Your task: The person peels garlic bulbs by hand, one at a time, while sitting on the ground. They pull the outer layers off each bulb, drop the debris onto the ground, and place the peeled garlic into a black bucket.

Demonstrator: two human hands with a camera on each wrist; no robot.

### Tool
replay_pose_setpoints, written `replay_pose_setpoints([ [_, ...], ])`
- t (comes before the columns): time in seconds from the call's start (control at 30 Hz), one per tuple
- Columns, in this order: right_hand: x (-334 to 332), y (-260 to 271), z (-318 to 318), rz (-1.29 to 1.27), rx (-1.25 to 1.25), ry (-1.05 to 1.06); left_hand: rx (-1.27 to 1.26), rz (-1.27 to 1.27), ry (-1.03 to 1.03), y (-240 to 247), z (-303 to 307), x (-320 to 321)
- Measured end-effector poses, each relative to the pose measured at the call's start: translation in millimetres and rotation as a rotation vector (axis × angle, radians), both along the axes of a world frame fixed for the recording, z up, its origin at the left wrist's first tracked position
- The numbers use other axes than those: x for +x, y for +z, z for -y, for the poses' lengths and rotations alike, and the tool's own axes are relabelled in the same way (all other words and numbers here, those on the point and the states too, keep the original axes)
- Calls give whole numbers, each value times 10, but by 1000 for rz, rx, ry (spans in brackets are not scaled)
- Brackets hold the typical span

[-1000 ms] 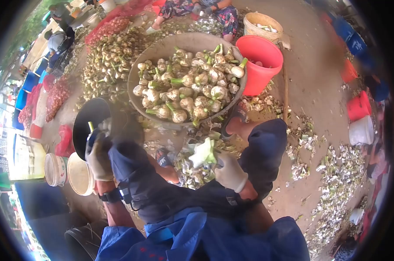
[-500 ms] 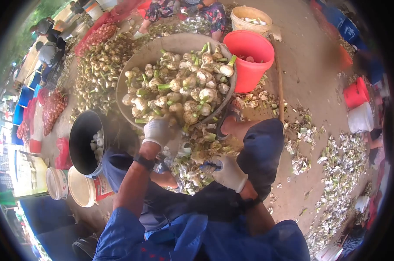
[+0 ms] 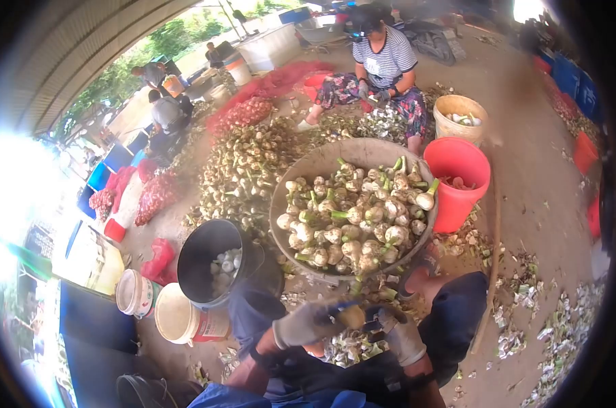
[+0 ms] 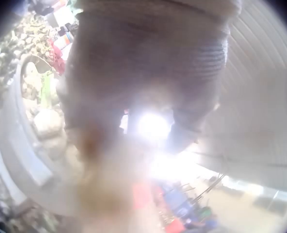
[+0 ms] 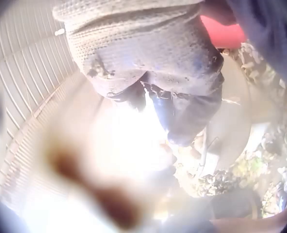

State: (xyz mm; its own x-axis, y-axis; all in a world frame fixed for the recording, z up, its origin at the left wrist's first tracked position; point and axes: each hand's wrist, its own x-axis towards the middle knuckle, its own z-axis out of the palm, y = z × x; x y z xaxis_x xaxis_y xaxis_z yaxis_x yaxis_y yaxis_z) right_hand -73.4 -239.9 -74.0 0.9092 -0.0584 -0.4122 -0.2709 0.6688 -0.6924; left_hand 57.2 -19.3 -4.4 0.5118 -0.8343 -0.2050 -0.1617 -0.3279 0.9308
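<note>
In the head view my gloved left hand [image 3: 304, 324] holds a garlic bulb [image 3: 352, 317] low in front of the knees, its fingertips dark. Close at its right, my gloved right hand [image 3: 401, 335] has its fingers curled. Between those fingers the right wrist view shows a small dark, blade-like tool [image 5: 162, 108]; I cannot tell its exact kind. The two hands meet around the bulb, over a heap of peelings [image 3: 355, 347]. Just beyond stands a wide tub [image 3: 280, 224] full of garlic bulbs with cut green stalks. Glare washes out much of both wrist views.
Left of my knees stand a black bucket [image 3: 189, 272] with white bulbs inside and a cream bucket [image 3: 174, 314]. A red bucket [image 3: 457, 197] touches the tub's right side. Behind it sits a person [image 3: 389, 64] working with both hands. Garlic [image 3: 243, 170] is heaped on the ground.
My left hand went from the black bucket to the tub, then back toward my right hand with a bulb. A pale green-white piece by the right hand is gone. The head view has tilted up.
</note>
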Motion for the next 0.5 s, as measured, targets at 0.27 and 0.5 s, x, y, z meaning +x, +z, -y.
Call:
replay_pose_setpoints([
  [0.27, 8, -342, -421, -20, -404, 18, 75, 362, 271, -86, 78, -637],
  [0.5, 82, -51, -534, -18, -617, 79, 190, 496, 417, -471, 38, -850],
])
